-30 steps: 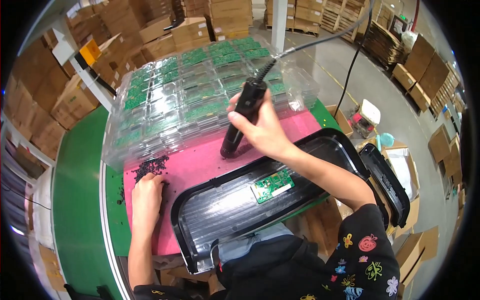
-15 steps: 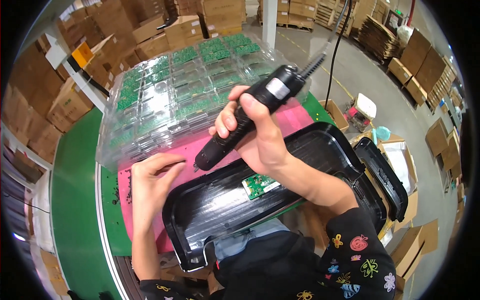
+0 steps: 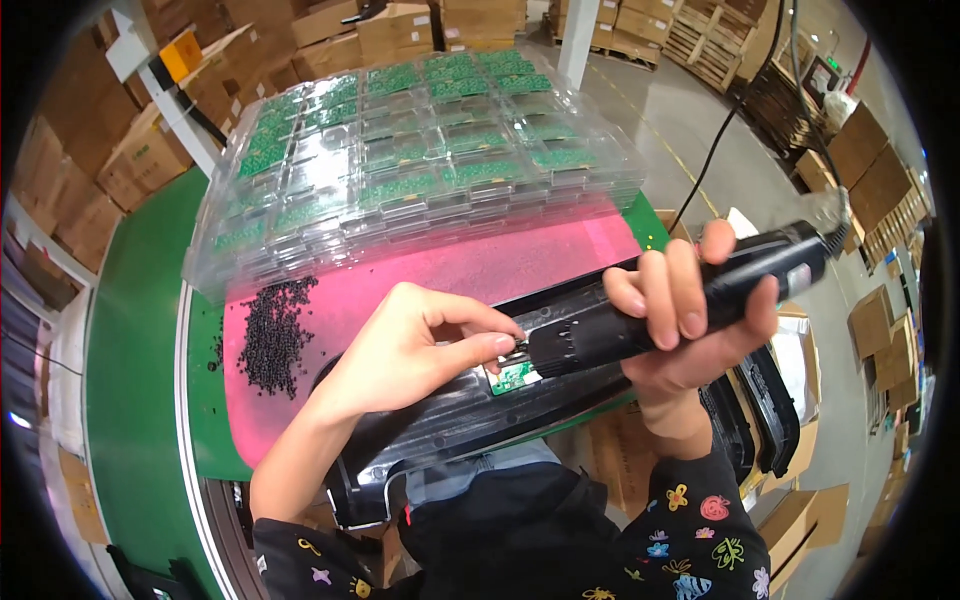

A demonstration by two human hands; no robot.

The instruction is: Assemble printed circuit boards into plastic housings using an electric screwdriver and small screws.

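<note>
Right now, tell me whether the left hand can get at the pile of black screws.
Probably yes: the left hand is pinching at the black electric screwdriver's tip, and only bare pink mat lies between it and the black screws.

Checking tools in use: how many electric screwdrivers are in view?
1: the black electric screwdriver in the right hand, its tip at the left hand fingertips over the small green board. Others could be hidden.

Black top w/ small multicolour butterfly & flower prints on both sleeves (image 3: 690,530), hands bare.
</note>
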